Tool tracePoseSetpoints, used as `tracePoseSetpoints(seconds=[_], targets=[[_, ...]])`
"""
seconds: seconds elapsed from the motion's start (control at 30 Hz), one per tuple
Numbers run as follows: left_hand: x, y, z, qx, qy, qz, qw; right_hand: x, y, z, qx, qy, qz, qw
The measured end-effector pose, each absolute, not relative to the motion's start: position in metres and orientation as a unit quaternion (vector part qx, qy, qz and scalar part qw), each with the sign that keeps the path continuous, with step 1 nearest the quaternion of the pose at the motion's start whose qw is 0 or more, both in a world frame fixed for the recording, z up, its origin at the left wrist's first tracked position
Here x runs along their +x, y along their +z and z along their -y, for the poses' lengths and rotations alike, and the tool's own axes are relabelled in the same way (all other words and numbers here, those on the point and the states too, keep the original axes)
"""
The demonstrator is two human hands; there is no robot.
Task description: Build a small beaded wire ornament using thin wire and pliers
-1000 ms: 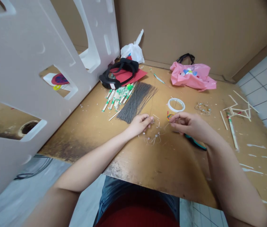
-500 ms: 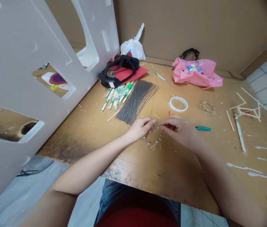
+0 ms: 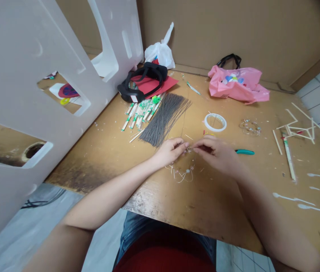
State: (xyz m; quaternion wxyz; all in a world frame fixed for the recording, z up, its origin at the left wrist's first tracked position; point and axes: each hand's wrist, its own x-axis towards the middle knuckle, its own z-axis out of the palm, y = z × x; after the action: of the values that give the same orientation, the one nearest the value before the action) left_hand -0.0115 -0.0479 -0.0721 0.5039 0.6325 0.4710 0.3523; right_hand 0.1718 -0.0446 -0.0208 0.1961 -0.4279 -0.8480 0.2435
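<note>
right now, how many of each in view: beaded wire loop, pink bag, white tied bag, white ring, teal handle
Beaded wire loops: 2
Pink bag: 1
White tied bag: 1
White ring: 1
Teal handle: 1
Total: 6

Two hands (image 3: 171,152), two beaded wire pieces (image 3: 187,171), one white ring (image 3: 215,129), two bags (image 3: 239,92)

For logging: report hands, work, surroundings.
Left hand gripping thin silvery beaded strand. Right hand pinched beside it, hold unclear. Slim teal handle beside right hand, thin grey rods beyond left.
</note>
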Motion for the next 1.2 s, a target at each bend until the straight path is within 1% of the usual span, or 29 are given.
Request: tracePoseSetpoints(seconds=[0.13,0.27,0.37,0.43,0.53,0.6,0.77,0.87,1.03,1.2], targets=[[-0.012,-0.072,0.048,0.618,0.423,-0.39,0.536,0.173,-0.017,0.041,-0.443,0.325,0.809,0.21],[-0.012,-0.069,0.052,0.614,0.4,-0.37,0.571,0.173,-0.014,0.042,-0.455,0.386,0.77,0.228],[-0.01,-0.067,0.055,0.61,0.395,-0.377,0.575,0.173,-0.017,0.042,-0.461,0.441,0.728,0.25],[-0.009,-0.066,0.056,0.601,0.406,-0.393,0.566,0.174,-0.019,0.04,-0.478,0.451,0.702,0.275],[-0.009,-0.065,0.054,0.575,0.435,-0.426,0.546,0.175,-0.022,0.037,-0.514,0.424,0.675,0.316],[-0.01,-0.065,0.052,0.554,0.46,-0.443,0.535,0.174,-0.025,0.035,-0.521,0.432,0.671,0.303],[-0.013,-0.066,0.049,0.529,0.503,-0.461,0.504,0.172,-0.036,0.034,-0.481,0.517,0.683,0.188],[-0.014,-0.068,0.048,0.522,0.514,-0.458,0.503,0.171,-0.039,0.034,-0.472,0.53,0.684,0.167],[-0.014,-0.067,0.047,0.509,0.523,-0.456,0.509,0.17,-0.038,0.035,-0.463,0.544,0.677,0.175],[-0.013,-0.066,0.048,0.515,0.543,-0.448,0.489,0.166,-0.036,0.034,-0.474,0.567,0.625,0.251]])
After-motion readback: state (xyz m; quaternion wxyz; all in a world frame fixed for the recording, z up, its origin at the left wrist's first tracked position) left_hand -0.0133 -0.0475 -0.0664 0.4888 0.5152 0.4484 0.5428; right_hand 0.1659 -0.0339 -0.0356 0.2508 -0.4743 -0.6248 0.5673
